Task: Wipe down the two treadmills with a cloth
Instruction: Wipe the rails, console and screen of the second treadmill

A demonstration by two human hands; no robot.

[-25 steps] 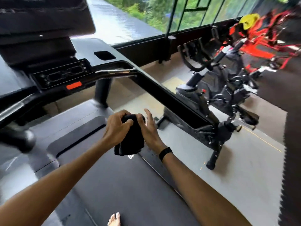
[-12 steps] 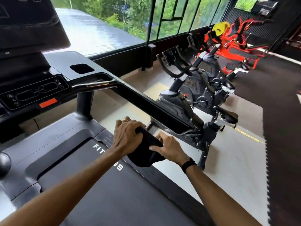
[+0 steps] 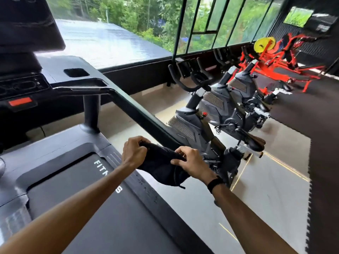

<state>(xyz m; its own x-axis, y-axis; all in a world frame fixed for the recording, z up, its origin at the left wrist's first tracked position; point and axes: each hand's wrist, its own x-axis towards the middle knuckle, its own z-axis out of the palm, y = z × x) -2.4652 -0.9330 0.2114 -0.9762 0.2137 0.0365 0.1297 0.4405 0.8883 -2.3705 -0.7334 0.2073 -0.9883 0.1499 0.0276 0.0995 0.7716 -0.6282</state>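
I stand on a black treadmill (image 3: 102, 213) whose belt fills the lower left. Its console (image 3: 23, 88) with a red tab is at the upper left, and its right handrail (image 3: 143, 118) slopes down toward my hands. A black cloth (image 3: 161, 167) is stretched between my two hands just below the lower end of that handrail. My left hand (image 3: 134, 152) grips the cloth's left edge. My right hand (image 3: 190, 163), with a black wristband, pinches the cloth's right edge. Only one treadmill shows in this view.
Two dark exercise bikes (image 3: 216, 114) stand close to the right of the handrail. Red weight machines (image 3: 278, 59) with a yellow plate sit at the far right. Big windows (image 3: 165, 24) run along the back. Grey floor (image 3: 256, 189) with a yellow line lies on the right.
My view has turned right and up. Both hands have drawn the bunched cloth out flatter between them and shifted it right, off the belt toward the lower end of the handrail.
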